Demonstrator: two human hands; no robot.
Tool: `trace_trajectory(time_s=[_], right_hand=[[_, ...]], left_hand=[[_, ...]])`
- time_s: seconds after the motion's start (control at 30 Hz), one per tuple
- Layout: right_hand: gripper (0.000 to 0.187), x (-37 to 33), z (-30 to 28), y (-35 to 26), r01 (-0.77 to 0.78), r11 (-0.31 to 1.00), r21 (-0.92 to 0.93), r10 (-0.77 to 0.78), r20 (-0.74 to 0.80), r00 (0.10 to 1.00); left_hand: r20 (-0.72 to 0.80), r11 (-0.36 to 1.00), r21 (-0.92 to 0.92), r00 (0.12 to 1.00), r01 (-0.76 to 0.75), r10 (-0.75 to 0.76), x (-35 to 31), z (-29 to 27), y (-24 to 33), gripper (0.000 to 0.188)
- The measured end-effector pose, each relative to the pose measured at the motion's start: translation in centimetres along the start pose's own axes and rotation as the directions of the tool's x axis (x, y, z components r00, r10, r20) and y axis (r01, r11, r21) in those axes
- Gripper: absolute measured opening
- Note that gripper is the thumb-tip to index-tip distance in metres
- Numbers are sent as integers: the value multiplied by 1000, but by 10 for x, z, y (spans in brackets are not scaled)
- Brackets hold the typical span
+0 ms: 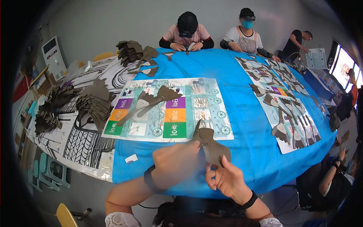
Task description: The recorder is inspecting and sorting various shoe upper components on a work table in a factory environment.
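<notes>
Left hand: our left hand (176, 163) is curled over the near left edge of a brown cut-out piece (210, 145), fingers pressed onto it; a dark band sits on the wrist.
Right hand: our right hand (225, 178) pinches the lower edge of the same piece, one finger raised against its underside, the rest loosely folded; a dark band on this wrist too.
Brown cut-out piece: we hold it between both hands just above the near edge of the surface (242, 125); flat, dull brown, broad rounded body with a narrow pointed stem pointing away from us.
Surface: large table under a blue cover, which we share with other people.
Printed sheet: a pale sheet (189, 109) with coloured squares and small wheel pictures lies just beyond our hands; two brown pieces with long handles (149, 102) rest on its left part.
Small white scrap: a scrap (131, 159) lies on the blue cover to the left of our left hand.
Stacks, left: heaps of the same brown pieces (94, 102) sit on black-and-white patterned paper (85, 142).
Sheets, right: further printed sheets (291, 113) carry more brown pieces spread out singly.
Far side: two seated people (187, 32) work with their hands on small pieces at the far edge.
</notes>
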State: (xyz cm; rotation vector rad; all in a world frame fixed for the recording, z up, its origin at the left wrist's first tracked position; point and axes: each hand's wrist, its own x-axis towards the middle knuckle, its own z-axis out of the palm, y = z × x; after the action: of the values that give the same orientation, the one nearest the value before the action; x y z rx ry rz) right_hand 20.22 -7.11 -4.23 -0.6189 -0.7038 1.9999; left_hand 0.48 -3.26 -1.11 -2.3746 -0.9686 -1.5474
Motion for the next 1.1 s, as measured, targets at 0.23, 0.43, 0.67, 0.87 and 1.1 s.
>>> trace_trajectory(time_s=[0.23,0.43,0.67,0.87,1.1], right_hand=[[25,9,2,24,358,881,-308,-410,-120,904],[17,13,-3,22,518,550,-655,-587,138,798],[20,4,-2,23,446,596,-668,-558,55,828],[25,0,4,22,452,571,-685,-592,38,805],[24,-4,6,19,432,544,-719,-613,10,790]], left_hand=[[85,996,57,995,-65,60,-3,-5,10,17],[70,959,-206,980,196,-185,-2,-8,11,15],[164,996,-17,983,-84,85,-10,-14,5,23],[81,920,-11,917,-391,391,-6,-15,7,21],[121,893,71,892,-445,435,-4,-17,12,24]])
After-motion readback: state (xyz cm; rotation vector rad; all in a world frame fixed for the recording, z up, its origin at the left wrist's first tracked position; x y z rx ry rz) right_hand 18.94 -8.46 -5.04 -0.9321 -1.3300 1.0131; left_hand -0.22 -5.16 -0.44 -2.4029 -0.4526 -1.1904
